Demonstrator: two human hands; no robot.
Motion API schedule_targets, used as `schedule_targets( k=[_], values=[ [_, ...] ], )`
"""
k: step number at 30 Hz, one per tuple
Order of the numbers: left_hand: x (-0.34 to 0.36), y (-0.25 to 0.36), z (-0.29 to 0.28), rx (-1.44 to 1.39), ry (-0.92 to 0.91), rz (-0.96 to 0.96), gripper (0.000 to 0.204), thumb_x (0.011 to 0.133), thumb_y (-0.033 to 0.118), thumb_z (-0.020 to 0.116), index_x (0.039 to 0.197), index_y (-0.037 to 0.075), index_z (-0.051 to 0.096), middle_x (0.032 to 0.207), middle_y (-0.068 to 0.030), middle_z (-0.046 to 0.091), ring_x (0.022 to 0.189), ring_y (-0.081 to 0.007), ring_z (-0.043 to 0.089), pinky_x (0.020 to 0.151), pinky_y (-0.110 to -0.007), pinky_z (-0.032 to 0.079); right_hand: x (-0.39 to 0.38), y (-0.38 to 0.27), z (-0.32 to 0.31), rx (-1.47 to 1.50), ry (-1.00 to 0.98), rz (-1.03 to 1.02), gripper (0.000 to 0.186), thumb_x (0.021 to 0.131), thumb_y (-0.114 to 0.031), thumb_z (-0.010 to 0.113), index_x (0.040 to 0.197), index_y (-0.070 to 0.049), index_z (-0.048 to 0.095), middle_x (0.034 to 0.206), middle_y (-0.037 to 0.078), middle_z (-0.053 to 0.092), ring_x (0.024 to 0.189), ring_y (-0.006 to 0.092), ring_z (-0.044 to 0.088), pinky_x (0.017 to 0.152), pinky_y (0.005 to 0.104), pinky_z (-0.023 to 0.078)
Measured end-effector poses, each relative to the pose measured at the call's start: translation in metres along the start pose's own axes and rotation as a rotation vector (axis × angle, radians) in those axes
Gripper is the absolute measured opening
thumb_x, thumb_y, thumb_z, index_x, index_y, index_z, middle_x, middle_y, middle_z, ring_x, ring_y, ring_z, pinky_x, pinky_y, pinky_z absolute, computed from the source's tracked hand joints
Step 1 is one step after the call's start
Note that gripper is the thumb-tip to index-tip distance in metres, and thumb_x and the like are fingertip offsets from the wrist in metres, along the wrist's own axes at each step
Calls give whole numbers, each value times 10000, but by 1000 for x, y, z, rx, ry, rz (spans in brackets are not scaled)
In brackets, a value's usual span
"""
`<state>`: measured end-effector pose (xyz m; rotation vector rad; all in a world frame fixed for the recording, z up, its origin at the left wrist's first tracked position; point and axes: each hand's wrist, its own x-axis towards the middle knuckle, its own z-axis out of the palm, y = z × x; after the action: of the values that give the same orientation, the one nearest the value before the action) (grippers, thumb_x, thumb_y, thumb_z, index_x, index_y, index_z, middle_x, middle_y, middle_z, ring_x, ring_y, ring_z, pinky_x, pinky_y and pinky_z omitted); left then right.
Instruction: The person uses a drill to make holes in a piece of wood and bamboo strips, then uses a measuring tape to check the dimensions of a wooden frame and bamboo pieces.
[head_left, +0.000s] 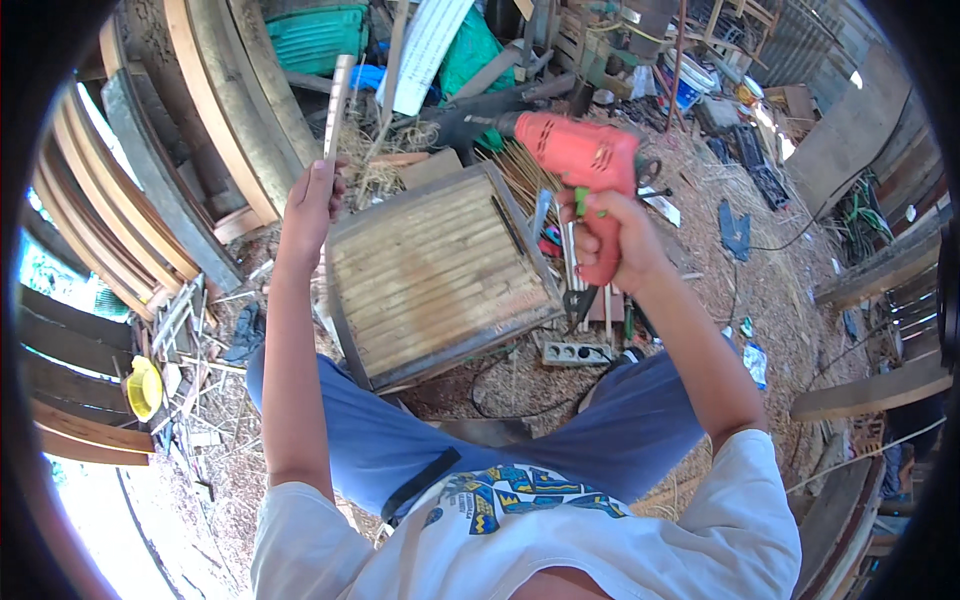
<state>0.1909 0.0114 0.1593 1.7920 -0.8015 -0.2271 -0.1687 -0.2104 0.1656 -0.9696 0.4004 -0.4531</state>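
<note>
A red power drill (580, 155) with a black chuck is gripped in my right hand (622, 232), its nose pointing left and a green part by my fingers. My left hand (316, 200) is wrapped round a thin wooden strip (338, 110) that stands nearly upright, with evenly spaced marks or holes along it. Between and below both hands sits a low wooden slatted work surface (430, 270) with a dark frame. Along its far right side lies a thin dark rod (508, 226). Whether a bit sits in the chuck is too blurred to tell.
A white power strip (576, 354) with a black cord lies on the sawdust-strewn floor in front of me. Planks (215, 120) lean at the left, near a yellow hard-shelled bowl-like thing (143, 388). Several tools stand right of the work surface. A green crate (316, 40) is at the back.
</note>
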Motion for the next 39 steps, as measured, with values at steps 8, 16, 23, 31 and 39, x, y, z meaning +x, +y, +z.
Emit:
schedule_targets(
  k=[8, 16, 23, 31, 39],
  values=[
    [-7, -52, 0, -837, -9, -182, 378, 1129, 255, 565, 1392, -12, 614, 956, 8, 601, 798, -99, 543, 651, -259, 466, 44, 94, 2, 90, -76, 273, 382, 960, -275, 591, 1265, -44, 615, 1018, 48, 642, 627, 104, 530, 585, 343, 469],
    [20, -52, 2, -1036, -5, -164, 290, 1070, 22, 520, 1332, -64, 611, 1067, -74, 648, 816, -130, 548, 700, -268, 472, 87, 149, 14, 178, -94, 352, 406, 968, -281, 593, 1318, -76, 596, 1041, 48, 651, 652, 124, 528, 620, 389, 489],
    [13, -38, 14, -830, 27, -127, 345, 1083, 75, 526, 1389, -69, 596, 1012, -15, 621, 755, -51, 501, 646, -203, 419, 86, 181, 11, 200, -67, 457, 397, 984, -273, 578, 1344, -105, 570, 1111, 21, 650, 693, 135, 524, 713, 427, 498],
    [9, -22, 27, -706, 70, -45, 293, 1086, 78, 510, 1326, -35, 634, 968, -1, 591, 716, -45, 482, 614, -209, 396, 80, 183, 19, 195, -35, 472, 334, 1017, -194, 583, 1338, -109, 543, 1165, 69, 651, 768, 188, 602, 797, 501, 575],
    [6, -14, 32, -751, 20, -23, 296, 1109, 143, 540, 1322, -33, 647, 942, 13, 594, 723, -50, 485, 615, -215, 388, 69, 170, 15, -311, 163, 482, 443, 1055, -326, 653, 1353, -27, 517, 1142, 154, 682, 992, 292, 744, 843, 482, 652]
  ],
)
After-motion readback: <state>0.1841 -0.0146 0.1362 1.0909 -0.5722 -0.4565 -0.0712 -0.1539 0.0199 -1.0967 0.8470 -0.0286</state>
